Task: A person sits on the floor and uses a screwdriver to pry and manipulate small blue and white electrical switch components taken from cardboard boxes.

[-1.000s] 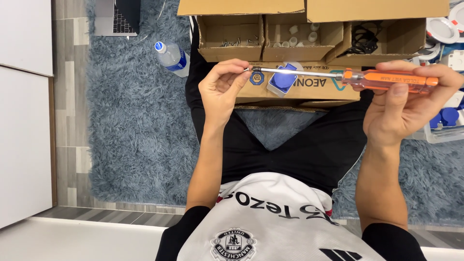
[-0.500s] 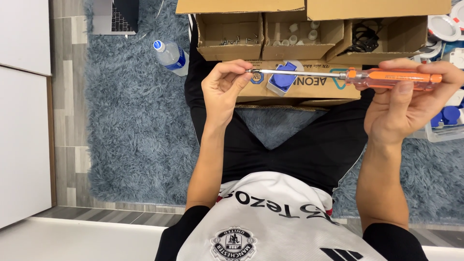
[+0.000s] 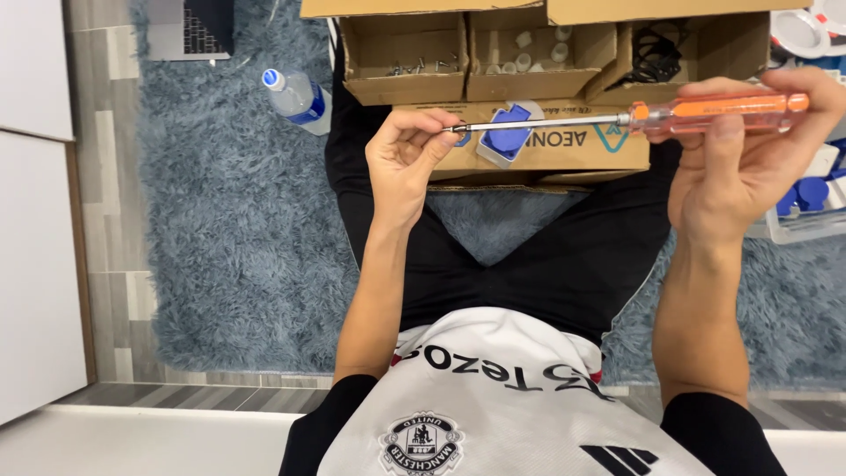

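My right hand grips the clear orange handle of a long screwdriver, held level across the view. Its metal shaft runs left to my left hand, whose fingertips pinch something small at the tip; what it is stays hidden by the fingers. A blue and grey plastic part lies on the cardboard box just behind the shaft. My legs in black trousers lie below both hands.
Open cardboard compartments at the top hold screws, small white parts and black cable. A water bottle lies on the blue rug at the left, a laptop beyond it. A clear tray with blue parts sits at the right.
The small blue ring seen at the screwdriver tip a second ago is now covered by my left fingers. Both hands stayed nearly in place, the screwdriver still level.
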